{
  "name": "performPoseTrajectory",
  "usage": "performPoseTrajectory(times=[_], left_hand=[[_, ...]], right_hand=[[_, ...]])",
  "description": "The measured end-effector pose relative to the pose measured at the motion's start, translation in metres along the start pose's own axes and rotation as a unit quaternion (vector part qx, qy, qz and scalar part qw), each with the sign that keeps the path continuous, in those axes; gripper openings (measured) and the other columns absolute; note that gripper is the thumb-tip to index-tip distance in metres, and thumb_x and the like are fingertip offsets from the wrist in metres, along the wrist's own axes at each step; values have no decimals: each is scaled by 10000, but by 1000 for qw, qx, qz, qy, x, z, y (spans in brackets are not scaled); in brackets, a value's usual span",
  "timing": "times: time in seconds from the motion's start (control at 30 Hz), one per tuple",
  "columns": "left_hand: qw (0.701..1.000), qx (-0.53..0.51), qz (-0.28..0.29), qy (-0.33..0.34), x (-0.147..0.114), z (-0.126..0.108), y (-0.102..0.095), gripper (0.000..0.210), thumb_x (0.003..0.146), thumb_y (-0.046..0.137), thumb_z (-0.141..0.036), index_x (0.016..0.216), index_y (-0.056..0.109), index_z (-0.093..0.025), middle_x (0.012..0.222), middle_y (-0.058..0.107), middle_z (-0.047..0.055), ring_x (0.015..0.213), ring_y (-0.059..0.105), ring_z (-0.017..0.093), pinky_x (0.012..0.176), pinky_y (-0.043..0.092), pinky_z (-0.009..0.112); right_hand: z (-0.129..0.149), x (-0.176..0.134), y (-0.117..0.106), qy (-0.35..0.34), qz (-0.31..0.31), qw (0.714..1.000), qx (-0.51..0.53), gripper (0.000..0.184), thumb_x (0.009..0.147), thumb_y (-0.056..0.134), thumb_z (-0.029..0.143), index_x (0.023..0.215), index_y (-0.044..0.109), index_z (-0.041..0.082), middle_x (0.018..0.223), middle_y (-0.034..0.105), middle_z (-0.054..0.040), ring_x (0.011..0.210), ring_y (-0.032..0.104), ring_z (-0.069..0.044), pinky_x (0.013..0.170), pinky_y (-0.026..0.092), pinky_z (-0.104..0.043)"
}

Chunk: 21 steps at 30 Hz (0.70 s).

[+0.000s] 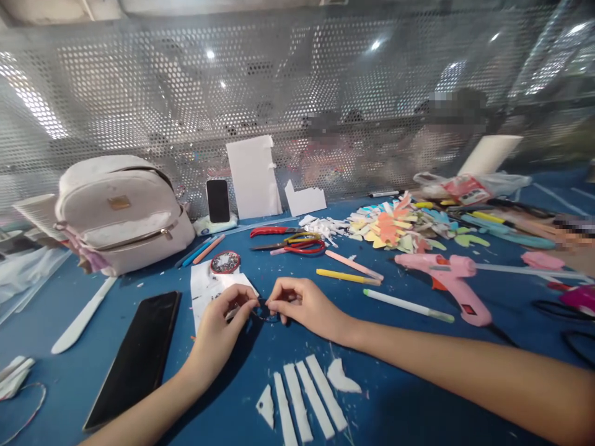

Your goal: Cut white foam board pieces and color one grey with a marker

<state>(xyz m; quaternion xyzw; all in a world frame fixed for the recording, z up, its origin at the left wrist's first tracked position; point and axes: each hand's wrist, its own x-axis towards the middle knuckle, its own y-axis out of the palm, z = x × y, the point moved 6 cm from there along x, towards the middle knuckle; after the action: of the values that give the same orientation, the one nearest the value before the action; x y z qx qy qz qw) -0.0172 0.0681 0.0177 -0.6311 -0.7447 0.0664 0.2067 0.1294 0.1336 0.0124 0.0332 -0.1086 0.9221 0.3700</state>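
Over the blue table, my left hand (224, 316) and my right hand (302, 306) face each other, fingertips close together. Both pinch a thin dark string (266, 318) that sags in a small curve between them; whether it is thread or wire I cannot tell. Behind my left hand, a sheet of white paper (201, 288) lies flat with a round red-rimmed container (225, 262) of small dark and pale bits on it. Nearer to me, white cut strips (297, 402), a triangular piece with a dark dot (266, 406) and a tail-shaped piece (343, 376) lie in a fish-like row.
A black phone (134, 359) and white knife (83, 316) lie left, before a pale backpack (121, 214). Scissors (297, 244), markers (409, 305) and a pink glue gun (446, 279) lie right of middle. Paper scraps (390, 223) are heaped behind. A perforated metal screen (279, 80) stands at the back.
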Motion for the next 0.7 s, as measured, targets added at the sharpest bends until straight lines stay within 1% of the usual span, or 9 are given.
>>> performPoseTrajectory(times=[0.13,0.2,0.33,0.5,0.7], left_hand=[[999,-27,17,-14,-1,3,0,147,886,633,-322,841,658,-184,737,643,-12,611,581,112,601,459,211],[999,-43,21,-20,-1,5,1,143,880,649,-318,845,663,-181,720,643,-18,576,589,101,585,470,205],[997,-72,17,-21,0,5,2,153,868,660,-325,833,658,-176,709,647,-20,572,625,102,589,495,205],[996,-89,6,-20,1,4,2,161,839,682,-328,866,687,-169,714,693,-4,577,664,119,590,527,213],[996,-84,2,-14,1,3,-1,162,841,693,-322,880,734,-170,733,740,21,630,705,156,653,578,255]], right_hand=[[1,0,0,12,-5,1000,23,329,817,753,455,748,616,164,655,624,12,561,583,-110,572,460,-222],[0,0,-1,18,-8,999,31,330,809,761,457,758,621,162,688,650,1,565,587,-107,536,443,-208],[-2,0,-2,33,-12,998,43,343,805,756,479,801,633,159,728,679,-22,566,599,-113,443,385,-184],[-4,0,-1,36,-14,998,53,360,792,762,490,806,632,154,722,680,-24,567,610,-112,437,399,-177],[-4,-1,-2,31,-16,998,53,371,790,759,504,810,634,155,728,683,-28,583,622,-118,441,409,-180]])
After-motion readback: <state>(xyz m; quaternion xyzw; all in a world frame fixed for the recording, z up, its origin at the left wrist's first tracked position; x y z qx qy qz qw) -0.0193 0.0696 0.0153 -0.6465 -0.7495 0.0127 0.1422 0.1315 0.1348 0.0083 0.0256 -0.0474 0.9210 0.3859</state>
